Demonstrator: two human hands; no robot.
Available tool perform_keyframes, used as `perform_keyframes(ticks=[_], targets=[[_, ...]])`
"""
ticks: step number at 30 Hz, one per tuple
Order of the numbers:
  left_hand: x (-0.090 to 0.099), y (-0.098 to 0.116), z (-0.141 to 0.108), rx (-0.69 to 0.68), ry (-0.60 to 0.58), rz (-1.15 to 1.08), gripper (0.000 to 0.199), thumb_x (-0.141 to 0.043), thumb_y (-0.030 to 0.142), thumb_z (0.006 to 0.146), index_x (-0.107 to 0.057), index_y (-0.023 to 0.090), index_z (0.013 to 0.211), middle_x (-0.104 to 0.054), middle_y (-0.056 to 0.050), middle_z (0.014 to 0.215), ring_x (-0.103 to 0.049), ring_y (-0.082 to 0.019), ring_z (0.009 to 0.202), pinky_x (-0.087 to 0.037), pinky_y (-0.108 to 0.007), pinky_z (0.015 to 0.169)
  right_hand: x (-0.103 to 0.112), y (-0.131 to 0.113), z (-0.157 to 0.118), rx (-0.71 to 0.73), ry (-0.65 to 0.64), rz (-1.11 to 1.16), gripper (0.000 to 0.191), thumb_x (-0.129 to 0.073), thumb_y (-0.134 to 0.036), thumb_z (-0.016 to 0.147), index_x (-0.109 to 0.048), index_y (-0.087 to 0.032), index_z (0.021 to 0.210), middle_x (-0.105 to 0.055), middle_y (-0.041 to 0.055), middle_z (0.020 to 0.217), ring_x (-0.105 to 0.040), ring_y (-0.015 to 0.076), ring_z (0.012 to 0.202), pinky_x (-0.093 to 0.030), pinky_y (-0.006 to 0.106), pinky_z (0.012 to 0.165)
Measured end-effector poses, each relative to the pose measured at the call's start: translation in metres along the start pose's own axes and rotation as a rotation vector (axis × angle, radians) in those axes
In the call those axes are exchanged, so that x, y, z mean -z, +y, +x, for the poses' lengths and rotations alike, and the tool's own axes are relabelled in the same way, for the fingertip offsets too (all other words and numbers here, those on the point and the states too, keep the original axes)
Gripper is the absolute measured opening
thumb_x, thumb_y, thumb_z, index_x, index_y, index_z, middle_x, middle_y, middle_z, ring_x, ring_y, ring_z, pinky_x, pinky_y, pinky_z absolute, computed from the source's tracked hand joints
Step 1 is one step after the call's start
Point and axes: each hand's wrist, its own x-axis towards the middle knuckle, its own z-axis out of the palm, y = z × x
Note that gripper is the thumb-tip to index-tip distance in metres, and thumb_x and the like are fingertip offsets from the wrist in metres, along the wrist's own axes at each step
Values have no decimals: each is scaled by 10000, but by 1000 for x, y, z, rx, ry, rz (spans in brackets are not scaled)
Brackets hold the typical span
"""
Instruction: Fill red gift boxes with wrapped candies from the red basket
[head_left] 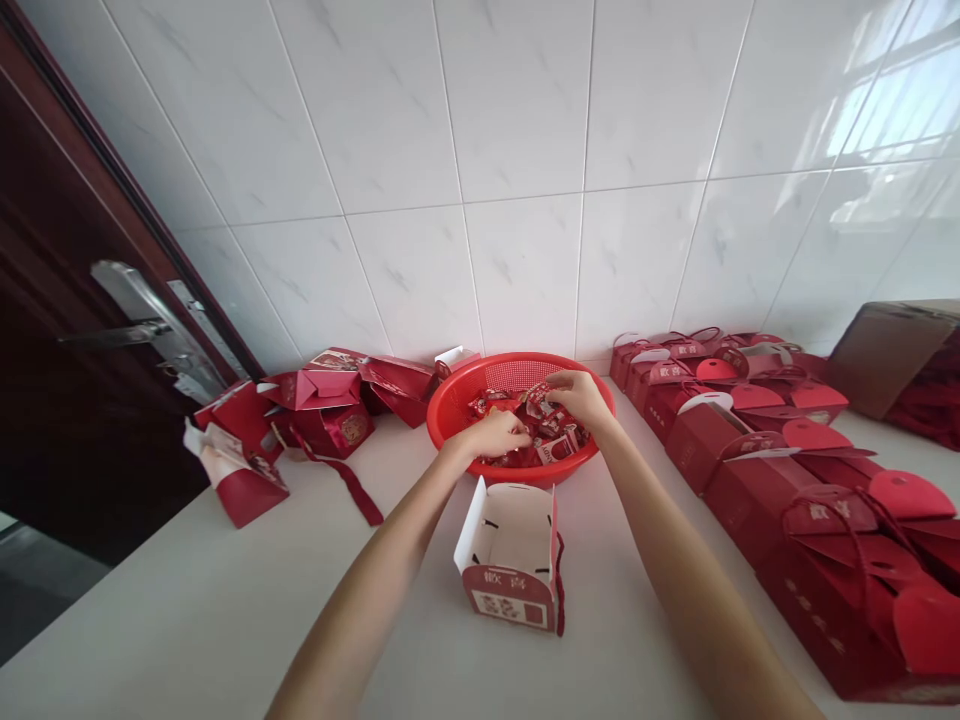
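A red plastic basket (448, 400) stands by the tiled wall and holds wrapped candies (555, 447) in red and white. My left hand (499, 435) reaches over its near left side, fingers bent down at the candies; what they grip, if anything, is hidden. Over the right side of the basket, my right hand (576, 393) pinches a red patterned wrapped piece (537, 398). Between my forearms, just in front of the basket, sits an open red and white box (513, 545), its white inside showing and a red ribbon along its right side.
Rows of red gift boxes (757, 480) stand on the right of the white table (247, 620). A brown carton (889, 350) is behind them. Several red bags and boxes (330, 400) lie at the back left, near a dark door (75, 420).
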Motion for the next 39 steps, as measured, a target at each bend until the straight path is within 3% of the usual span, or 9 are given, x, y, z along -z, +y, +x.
perform_keyframes(ticks=[5, 8, 12, 19, 25, 30, 39], targets=[[8, -3, -4, -103, 342, -199, 361, -449, 461, 853, -580, 184, 662, -625, -27, 684, -577, -189, 717, -443, -279, 670, 2, -7, -3, -19, 23, 127, 190, -653, -218, 630, -730, -144, 786, -741, 46, 776, -674, 189, 727, -527, 281, 666], [8, -7, -5, -109, 444, -392, 392, -487, 533, 835, -591, 180, 697, -644, -28, 732, -600, -202, 769, -469, -294, 729, 0, -8, -3, -27, -26, 179, 109, -635, -250, 615, -671, -160, 666, -644, 3, 586, -585, 151, 561, -467, 257, 538], [5, -12, -4, -61, 425, -490, 437, -509, 589, 837, -628, 174, 766, -677, -41, 818, -630, -219, 844, -496, -298, 750, -5, -8, -4, -52, -110, 208, 107, -595, -280, 654, -588, -183, 608, -581, -10, 551, -511, 120, 511, -404, 223, 473], [2, -15, -4, -56, 452, -376, 545, -447, 665, 886, -667, 169, 831, -695, -44, 819, -642, -236, 880, -498, -321, 812, -6, -18, -12, -183, -249, 216, 79, -596, -277, 729, -575, -204, 708, -613, -5, 713, -580, 139, 643, -434, 203, 479], [3, -11, -6, -68, 462, -320, 512, -441, 640, 890, -634, 174, 806, -669, -31, 813, -629, -220, 841, -483, -320, 795, -4, -23, -14, -192, -251, 208, 77, -655, -226, 731, -591, -194, 757, -568, -31, 635, -538, 116, 567, -402, 186, 433], [3, -10, -7, -60, 506, -372, 503, -480, 667, 862, -602, 182, 804, -651, -23, 800, -630, -214, 823, -505, -296, 714, -3, -25, -16, -170, -278, 259, 139, -680, -203, 709, -651, -188, 845, -635, -17, 666, -577, 117, 569, -412, 184, 440], [3, -17, 1, -163, 591, -420, 240, -587, 396, 857, -665, 175, 910, -739, -78, 989, -672, -232, 969, -514, -336, 910, -4, -16, -9, -106, -208, 278, 90, -650, -195, 675, -676, -171, 758, -682, -3, 745, -593, 110, 631, -445, 199, 536]])
